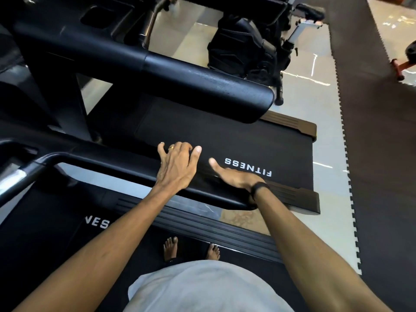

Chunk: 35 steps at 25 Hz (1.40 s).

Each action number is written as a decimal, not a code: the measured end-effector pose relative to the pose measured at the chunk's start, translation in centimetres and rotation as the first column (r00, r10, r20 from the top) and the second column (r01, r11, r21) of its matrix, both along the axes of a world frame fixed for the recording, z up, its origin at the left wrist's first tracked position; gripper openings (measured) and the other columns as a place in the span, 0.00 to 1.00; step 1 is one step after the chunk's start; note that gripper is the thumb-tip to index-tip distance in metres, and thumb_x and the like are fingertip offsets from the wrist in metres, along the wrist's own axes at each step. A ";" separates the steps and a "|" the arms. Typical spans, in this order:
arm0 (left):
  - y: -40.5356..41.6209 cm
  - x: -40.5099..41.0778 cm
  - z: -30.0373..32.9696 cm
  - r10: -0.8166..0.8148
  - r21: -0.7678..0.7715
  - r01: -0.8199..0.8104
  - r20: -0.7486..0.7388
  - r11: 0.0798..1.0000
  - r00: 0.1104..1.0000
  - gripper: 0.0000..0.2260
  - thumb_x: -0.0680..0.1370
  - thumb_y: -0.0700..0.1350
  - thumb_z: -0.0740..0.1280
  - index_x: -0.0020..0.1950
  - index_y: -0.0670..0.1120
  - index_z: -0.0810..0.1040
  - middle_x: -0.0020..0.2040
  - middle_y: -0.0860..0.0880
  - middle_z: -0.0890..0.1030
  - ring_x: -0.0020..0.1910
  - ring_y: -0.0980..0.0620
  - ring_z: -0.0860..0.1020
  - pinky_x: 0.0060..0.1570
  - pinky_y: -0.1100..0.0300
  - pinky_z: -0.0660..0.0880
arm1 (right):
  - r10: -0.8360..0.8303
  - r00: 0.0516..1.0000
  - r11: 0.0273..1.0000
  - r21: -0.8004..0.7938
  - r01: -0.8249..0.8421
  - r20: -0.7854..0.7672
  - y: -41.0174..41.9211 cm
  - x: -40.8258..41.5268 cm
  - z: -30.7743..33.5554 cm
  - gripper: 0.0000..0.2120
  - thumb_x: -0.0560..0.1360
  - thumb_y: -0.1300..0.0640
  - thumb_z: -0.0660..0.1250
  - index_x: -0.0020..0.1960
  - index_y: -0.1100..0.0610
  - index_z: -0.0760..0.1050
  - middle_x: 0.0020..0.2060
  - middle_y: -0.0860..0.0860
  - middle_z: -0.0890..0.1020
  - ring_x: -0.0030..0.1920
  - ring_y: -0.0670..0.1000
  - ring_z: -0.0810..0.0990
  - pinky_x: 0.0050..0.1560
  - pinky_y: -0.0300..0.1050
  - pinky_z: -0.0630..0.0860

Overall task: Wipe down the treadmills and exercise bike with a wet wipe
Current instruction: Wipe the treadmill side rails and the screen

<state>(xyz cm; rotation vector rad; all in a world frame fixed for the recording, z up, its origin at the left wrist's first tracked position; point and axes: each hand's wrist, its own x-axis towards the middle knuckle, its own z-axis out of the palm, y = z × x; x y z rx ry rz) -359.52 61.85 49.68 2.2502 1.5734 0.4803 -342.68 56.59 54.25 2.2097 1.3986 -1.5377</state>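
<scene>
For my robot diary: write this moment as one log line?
left hand: on handrail | right hand: on handrail | wipe: unseen

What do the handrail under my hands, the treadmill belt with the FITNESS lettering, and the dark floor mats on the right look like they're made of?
Handrail: probably smooth moulded plastic or a padded vinyl-like cover, black, semi-gloss with soft highlights. Treadmill belt: likely matte black rubber, no shine, printed white letters. Floor mats: seemingly dark rubber or foam tiles, matte, with interlocking toothed edges.

Pale tiled floor (315, 104) with white marks; dark interlocking foam mats (378, 154) at right; orange equipment piece (399, 68) far right edge.
</scene>
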 end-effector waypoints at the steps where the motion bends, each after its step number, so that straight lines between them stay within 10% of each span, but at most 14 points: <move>1: -0.2 0.1 0.0 0.015 0.000 -0.015 0.014 1.000 1.000 0.29 0.82 0.61 0.44 0.53 0.45 0.78 0.49 0.48 0.80 0.54 0.49 0.76 0.73 0.43 0.48 | 0.021 0.998 0.999 0.034 -0.020 -0.052 1.0 -1.0 -0.2 0.48 0.74 0.22 0.38 0.80 0.54 0.58 0.80 0.54 0.59 0.80 0.56 0.57 0.78 0.55 0.52; 8: -0.2 -0.7 0.3 0.207 -0.044 -0.202 0.192 0.978 0.959 0.26 0.81 0.61 0.45 0.52 0.46 0.77 0.48 0.51 0.79 0.54 0.51 0.76 0.72 0.46 0.49 | 0.343 0.923 0.832 0.400 -0.385 0.174 -6.5 -1.2 0.3 0.38 0.80 0.32 0.41 0.80 0.56 0.60 0.78 0.51 0.63 0.79 0.53 0.58 0.76 0.46 0.53; 14: -0.2 0.4 0.3 0.094 -0.027 -0.092 0.111 0.995 0.989 0.23 0.84 0.57 0.47 0.54 0.45 0.77 0.50 0.48 0.80 0.56 0.48 0.76 0.71 0.46 0.49 | 0.003 1.000 0.994 0.108 0.000 -0.028 -0.9 0.6 -0.1 0.48 0.73 0.22 0.39 0.74 0.54 0.70 0.76 0.53 0.67 0.76 0.56 0.65 0.76 0.53 0.58; 21: 0.4 -1.5 0.6 0.060 -0.080 -0.043 0.222 0.996 0.973 0.16 0.84 0.52 0.54 0.55 0.45 0.78 0.52 0.48 0.80 0.56 0.48 0.76 0.68 0.51 0.52 | 0.009 0.995 0.887 0.459 0.039 -0.102 -7.8 -0.7 -0.1 0.35 0.81 0.31 0.42 0.79 0.49 0.63 0.73 0.36 0.63 0.72 0.32 0.56 0.73 0.33 0.47; 28: 4.7 -9.2 -0.2 -0.093 0.106 0.083 0.089 0.991 0.992 0.11 0.80 0.47 0.61 0.54 0.43 0.79 0.54 0.45 0.81 0.55 0.45 0.78 0.69 0.44 0.55 | -0.139 0.928 0.903 0.428 -0.024 0.346 -5.3 -3.0 -2.9 0.52 0.72 0.25 0.29 0.61 0.58 0.78 0.63 0.56 0.80 0.69 0.55 0.72 0.77 0.55 0.51; 35: 4.6 -9.1 -1.0 -0.160 0.146 0.163 -0.032 0.976 0.987 0.09 0.81 0.47 0.61 0.49 0.44 0.79 0.48 0.46 0.81 0.47 0.46 0.78 0.64 0.44 0.61 | -0.024 0.934 0.818 0.544 -0.187 0.357 -9.0 -12.8 -1.8 0.42 0.79 0.31 0.31 0.82 0.57 0.48 0.81 0.50 0.49 0.81 0.46 0.42 0.79 0.53 0.37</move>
